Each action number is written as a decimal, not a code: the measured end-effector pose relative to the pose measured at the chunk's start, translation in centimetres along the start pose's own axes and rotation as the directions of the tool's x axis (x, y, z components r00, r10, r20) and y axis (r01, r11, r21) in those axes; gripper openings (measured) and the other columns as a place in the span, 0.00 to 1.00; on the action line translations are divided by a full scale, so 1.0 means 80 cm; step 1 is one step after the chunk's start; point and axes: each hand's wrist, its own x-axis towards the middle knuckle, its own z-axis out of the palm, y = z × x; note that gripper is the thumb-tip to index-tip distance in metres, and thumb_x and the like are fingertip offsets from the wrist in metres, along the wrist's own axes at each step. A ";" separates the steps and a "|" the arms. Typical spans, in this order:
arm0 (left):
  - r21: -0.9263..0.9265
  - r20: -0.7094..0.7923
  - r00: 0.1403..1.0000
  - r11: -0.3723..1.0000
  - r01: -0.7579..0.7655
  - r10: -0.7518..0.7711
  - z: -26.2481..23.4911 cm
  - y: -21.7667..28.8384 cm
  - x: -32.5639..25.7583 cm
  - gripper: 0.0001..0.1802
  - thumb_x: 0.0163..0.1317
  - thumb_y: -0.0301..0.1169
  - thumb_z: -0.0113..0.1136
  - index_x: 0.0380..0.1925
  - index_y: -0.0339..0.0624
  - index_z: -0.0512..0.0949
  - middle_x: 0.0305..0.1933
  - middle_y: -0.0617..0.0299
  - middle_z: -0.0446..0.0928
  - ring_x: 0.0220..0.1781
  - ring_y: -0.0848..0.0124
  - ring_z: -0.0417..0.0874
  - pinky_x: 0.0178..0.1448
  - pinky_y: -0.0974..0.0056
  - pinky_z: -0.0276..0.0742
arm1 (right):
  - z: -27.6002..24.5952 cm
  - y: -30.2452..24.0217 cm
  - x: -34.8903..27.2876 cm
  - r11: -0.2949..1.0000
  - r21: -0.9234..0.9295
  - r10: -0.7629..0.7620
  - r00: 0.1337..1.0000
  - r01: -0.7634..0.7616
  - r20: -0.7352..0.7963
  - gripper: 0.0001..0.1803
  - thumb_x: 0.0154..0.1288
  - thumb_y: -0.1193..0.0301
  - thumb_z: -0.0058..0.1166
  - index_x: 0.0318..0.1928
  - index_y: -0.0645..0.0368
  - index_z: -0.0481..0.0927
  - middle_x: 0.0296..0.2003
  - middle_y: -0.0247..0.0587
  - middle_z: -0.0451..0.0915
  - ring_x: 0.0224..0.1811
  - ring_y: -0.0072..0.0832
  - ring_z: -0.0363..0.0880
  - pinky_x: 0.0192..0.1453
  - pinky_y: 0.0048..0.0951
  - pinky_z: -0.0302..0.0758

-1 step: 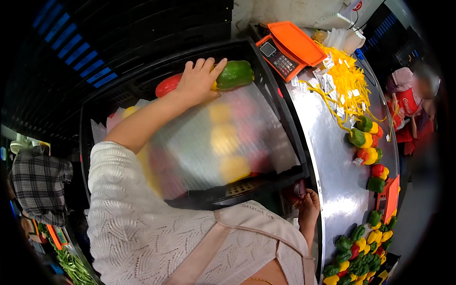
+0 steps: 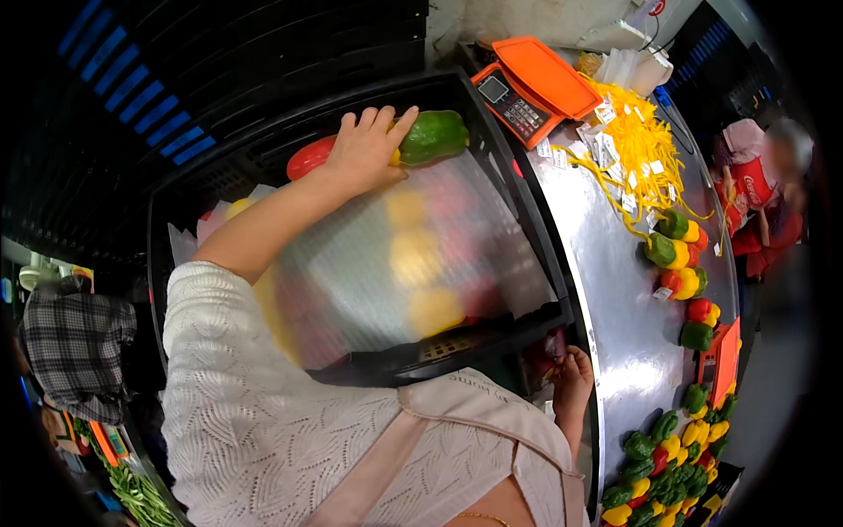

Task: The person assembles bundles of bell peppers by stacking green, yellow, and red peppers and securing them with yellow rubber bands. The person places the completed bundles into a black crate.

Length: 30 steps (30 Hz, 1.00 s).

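A row of bell peppers, with a red pepper [image 2: 311, 158], a sliver of yellow and a green pepper [image 2: 432, 138], lies along the far side of a black crate [image 2: 448, 351]. My left hand [image 2: 371, 149] is wrapped over the middle of this row and hides part of it. Under my forearm, a translucent sheet [image 2: 342, 281] covers more red and yellow peppers in the crate. My right hand [image 2: 572, 373] is low beside the crate's near right corner, fingers curled together at a dark purplish thing [image 2: 553, 344] whose kind I cannot make out.
Right of the crate, a metal table [image 2: 606, 325] holds an orange scale [image 2: 518, 101], yellow tape strips with white labels [image 2: 645, 149], several pepper bundles [image 2: 680, 281] and a pepper pile [image 2: 676, 465]. Black stacked crates [image 2: 263, 53] rise behind. One person [image 2: 755, 184] is at far right, another [image 2: 79, 342] at left.
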 end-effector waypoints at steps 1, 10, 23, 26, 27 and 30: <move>-0.004 0.018 1.000 1.000 0.017 -0.017 -0.003 0.000 -0.001 0.57 0.46 0.52 0.75 0.75 0.48 0.57 0.64 0.53 0.66 0.62 0.57 0.67 0.60 0.53 0.63 | 0.001 0.001 0.001 1.000 -0.003 0.013 0.999 -0.013 -0.039 0.10 0.73 0.73 0.51 0.52 0.58 0.77 0.32 0.32 0.79 0.29 0.18 0.73 0.33 0.18 0.70; 0.013 -0.023 1.000 1.000 -0.009 0.009 -0.054 0.042 0.003 0.60 0.45 0.41 0.78 0.76 0.45 0.53 0.68 0.43 0.66 0.67 0.45 0.69 0.66 0.47 0.68 | -0.010 -0.011 -0.017 0.993 -0.118 -0.029 0.999 0.033 0.029 0.11 0.73 0.68 0.52 0.52 0.55 0.79 0.35 0.29 0.80 0.33 0.17 0.74 0.36 0.20 0.72; -0.037 -0.293 0.831 0.863 -0.504 0.473 -0.217 0.311 0.093 0.40 0.56 0.26 0.69 0.70 0.43 0.65 0.69 0.44 0.65 0.71 0.46 0.66 0.72 0.50 0.63 | -0.201 -0.019 -0.061 1.000 -0.001 -0.028 0.994 0.028 -0.109 0.12 0.73 0.69 0.51 0.53 0.58 0.78 0.35 0.30 0.79 0.33 0.17 0.73 0.37 0.20 0.72; -0.103 -0.233 0.779 0.782 -0.614 0.582 -0.231 0.424 0.095 0.37 0.52 0.26 0.72 0.64 0.41 0.70 0.69 0.46 0.65 0.71 0.47 0.67 0.72 0.51 0.65 | -0.263 -0.017 -0.074 0.998 -0.005 -0.058 0.981 0.058 -0.183 0.13 0.72 0.69 0.50 0.53 0.60 0.78 0.34 0.31 0.79 0.32 0.17 0.73 0.36 0.20 0.72; -0.121 -0.191 0.778 0.772 -0.624 0.599 -0.233 0.457 0.097 0.37 0.51 0.27 0.72 0.63 0.41 0.71 0.68 0.46 0.66 0.70 0.47 0.67 0.72 0.51 0.65 | -0.284 -0.018 -0.081 0.997 0.010 -0.068 0.977 0.072 -0.204 0.14 0.72 0.69 0.50 0.53 0.60 0.78 0.34 0.32 0.79 0.31 0.17 0.73 0.35 0.20 0.72; -0.174 -0.092 0.724 0.705 -0.688 0.684 -0.228 0.532 0.109 0.35 0.51 0.30 0.74 0.61 0.40 0.73 0.66 0.46 0.67 0.68 0.48 0.69 0.70 0.51 0.67 | -0.337 -0.017 -0.099 0.995 0.037 -0.083 0.959 0.097 -0.271 0.12 0.73 0.70 0.51 0.52 0.61 0.77 0.31 0.32 0.78 0.29 0.16 0.71 0.32 0.19 0.69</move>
